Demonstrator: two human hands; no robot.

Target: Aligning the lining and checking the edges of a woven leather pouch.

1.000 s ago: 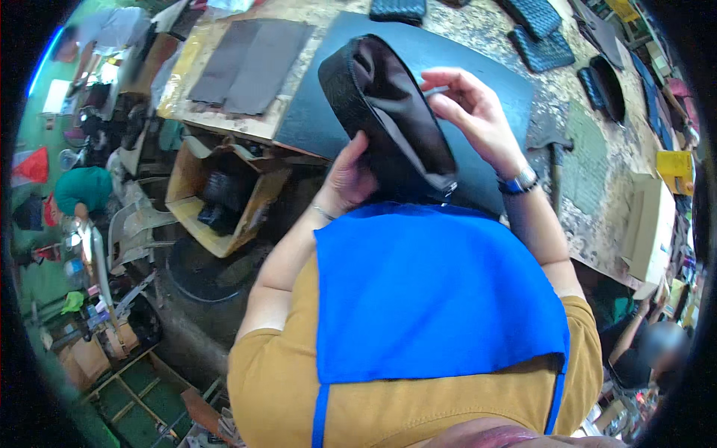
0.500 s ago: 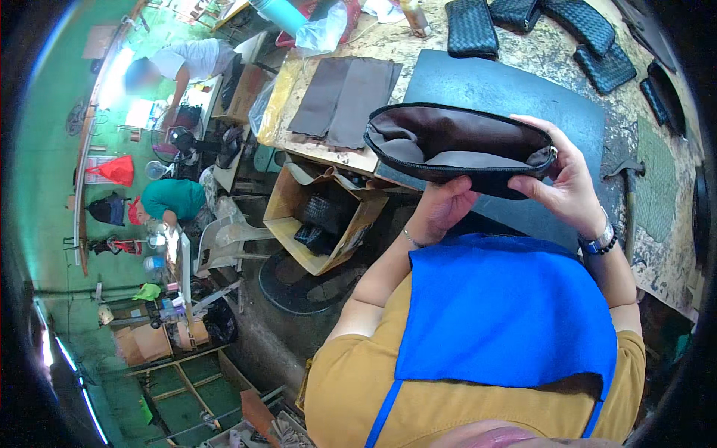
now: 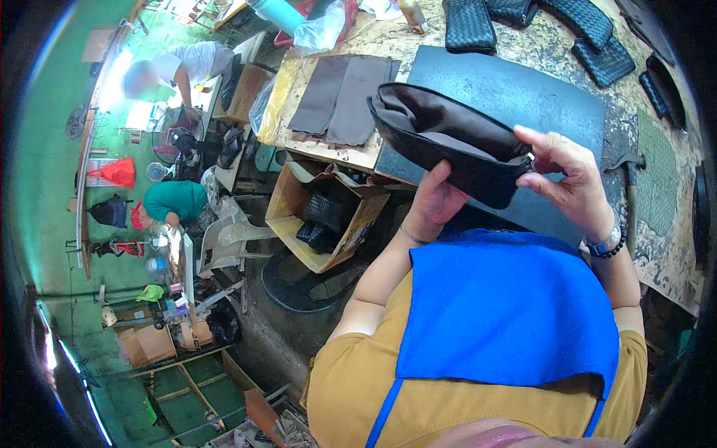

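Note:
A black zippered pouch with a dark grey-brown lining is held up over the near edge of the bench, its mouth gaping toward the far side. My left hand grips the pouch's near side from below, thumb on the outer face and the other fingers partly hidden beneath it. At the right end, my right hand pinches the corner by the zipper's end between thumb and fingers. Beneath the pouch lies a dark blue-grey cutting board. Two stacks of dark brown fabric pieces lie to its left.
Several black woven pouches lie along the bench's far side. A hammer rests at the right, beside a green-grey textured sheet. Left below the bench stands an open cardboard box holding black woven pieces. Two people work farther left.
The pouch has tilted, its right end dropping and its left end rising, and its mouth has narrowed. My right hand has shifted slightly right and down, still gripping the corner.

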